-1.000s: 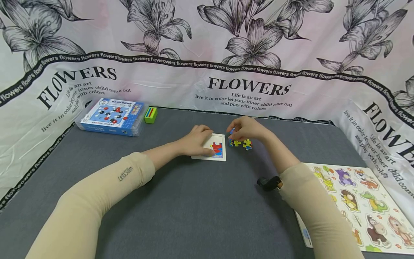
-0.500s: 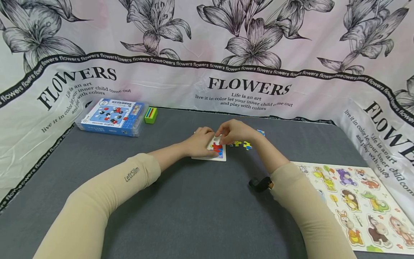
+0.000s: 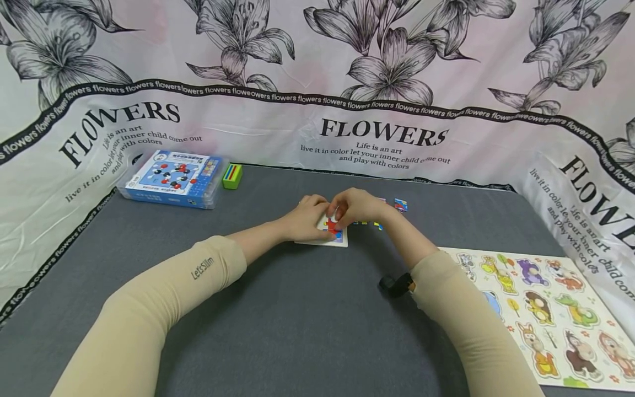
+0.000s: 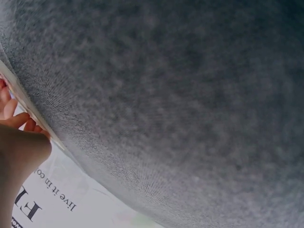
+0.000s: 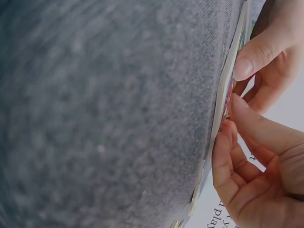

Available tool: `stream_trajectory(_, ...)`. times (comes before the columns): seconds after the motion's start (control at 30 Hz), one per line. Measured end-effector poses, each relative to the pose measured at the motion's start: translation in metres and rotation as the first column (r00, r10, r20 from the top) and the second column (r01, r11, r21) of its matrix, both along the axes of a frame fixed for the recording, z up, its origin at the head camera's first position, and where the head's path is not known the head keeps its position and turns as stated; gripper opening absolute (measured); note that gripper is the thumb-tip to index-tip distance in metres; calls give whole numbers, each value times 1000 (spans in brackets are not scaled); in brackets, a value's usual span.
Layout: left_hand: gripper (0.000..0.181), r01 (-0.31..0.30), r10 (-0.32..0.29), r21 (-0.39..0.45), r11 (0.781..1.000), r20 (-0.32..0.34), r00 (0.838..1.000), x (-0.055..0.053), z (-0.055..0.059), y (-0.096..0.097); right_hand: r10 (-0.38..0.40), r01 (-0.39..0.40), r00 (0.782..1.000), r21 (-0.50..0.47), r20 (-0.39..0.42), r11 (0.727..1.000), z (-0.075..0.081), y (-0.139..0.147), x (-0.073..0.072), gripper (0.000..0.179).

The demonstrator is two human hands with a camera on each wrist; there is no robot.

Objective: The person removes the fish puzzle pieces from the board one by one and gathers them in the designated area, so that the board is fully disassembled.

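My left hand (image 3: 303, 221) grips a small white puzzle board (image 3: 322, 243), its thumb lying over the near side. Red and blue jigsaw pieces (image 3: 331, 225) sit in the board's recess. Over the right part of the board, my right hand (image 3: 358, 207) has thumb and fingertips brought together at a puzzle piece, mostly hidden by the fingers. In the right wrist view the right thumb (image 5: 249, 114) meets the board's surface close to the left thumb (image 5: 256, 57). The left wrist view catches only some fingers at the board's edge.
Loose jigsaw pieces (image 3: 401, 205) lie right of the board, partly behind the right hand. A blue molecule-model box (image 3: 168, 179) and a small green box (image 3: 232, 176) stand at the back left. A large animal puzzle board (image 3: 550, 314) lies at the right, partly under the right forearm.
My right hand has moved left from the loose pieces onto the board and lowered its fingertips there. The left thumb has shifted slightly right along the board.
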State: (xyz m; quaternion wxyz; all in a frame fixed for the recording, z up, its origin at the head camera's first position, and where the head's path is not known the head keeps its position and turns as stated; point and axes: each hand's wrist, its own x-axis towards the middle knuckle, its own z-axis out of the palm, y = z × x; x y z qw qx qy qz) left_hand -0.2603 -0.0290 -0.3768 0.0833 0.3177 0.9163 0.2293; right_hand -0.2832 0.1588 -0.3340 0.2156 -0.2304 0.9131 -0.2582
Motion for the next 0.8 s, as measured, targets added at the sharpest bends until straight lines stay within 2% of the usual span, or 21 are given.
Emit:
stream_trajectory(0.37, 74, -4, 4, -5, 1000, -23, 1000, -1, -3, -1, -40, 42, 998, 25, -46, 999, -4, -4, 2, 29)
stream_trajectory(0.8, 75, -4, 4, 9, 1000, -35, 999, 0, -4, -1, -19, 20, 998, 6, -61, 1000, -6, -4, 3, 28)
